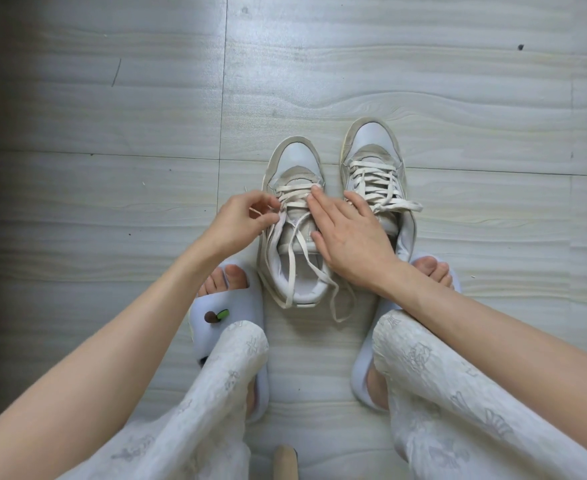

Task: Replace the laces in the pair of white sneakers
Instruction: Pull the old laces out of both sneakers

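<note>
Your left hand (238, 220) pinches the lace (290, 199) of the near sneaker (294, 216) on the floor (112, 116), right hand (349, 233) spread flat on its tongue.

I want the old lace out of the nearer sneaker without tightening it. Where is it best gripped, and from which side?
Probably at the top crossing on the left sneaker, where the left hand already pinches the lace. Come from the shoe's left side and pull outward: the lace ends hang slack over the heel opening, so each crossing should loosen in turn.
</note>
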Tool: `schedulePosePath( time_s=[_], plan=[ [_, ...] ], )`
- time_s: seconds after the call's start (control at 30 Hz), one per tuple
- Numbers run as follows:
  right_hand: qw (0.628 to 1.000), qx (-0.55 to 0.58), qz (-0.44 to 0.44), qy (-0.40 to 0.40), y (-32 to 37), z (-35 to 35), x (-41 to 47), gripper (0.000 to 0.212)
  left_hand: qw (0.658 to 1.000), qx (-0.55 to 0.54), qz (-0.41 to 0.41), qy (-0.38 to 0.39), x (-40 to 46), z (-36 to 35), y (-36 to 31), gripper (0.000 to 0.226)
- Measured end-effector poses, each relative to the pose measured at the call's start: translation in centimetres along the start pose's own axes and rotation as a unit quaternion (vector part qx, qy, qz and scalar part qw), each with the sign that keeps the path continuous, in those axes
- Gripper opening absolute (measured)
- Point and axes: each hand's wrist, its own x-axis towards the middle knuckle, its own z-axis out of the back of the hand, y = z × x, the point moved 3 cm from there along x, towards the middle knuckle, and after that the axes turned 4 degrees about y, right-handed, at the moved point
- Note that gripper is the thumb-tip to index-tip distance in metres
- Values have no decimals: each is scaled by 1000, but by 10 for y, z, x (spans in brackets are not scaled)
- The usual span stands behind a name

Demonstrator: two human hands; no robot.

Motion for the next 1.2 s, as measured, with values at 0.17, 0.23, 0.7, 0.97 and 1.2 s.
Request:
schedulePosePath(
  time_s=[0.17,0.23,0.7,0.97,1.2],
  plan=[
    [1000,-2,0,5,0,0,0,56,999,-22,-26,-31,3,-2,-3,15],
    [1000,-2,1,4,0,-1,0,56,998,46,-38,-26,7,-2,-7,15],
    [1000,20,17,-10,-1,3,-3,59,984,-175,38,-10,-10,6,14,27],
    [1000,20,14,1,-1,2,-3,58,985,-129,15,-114,-1,3,-4,23],
    [1000,22,12,3,-2,1,-2,57,911,-333,20,-243,-1,67,-13,11]
  ],
)
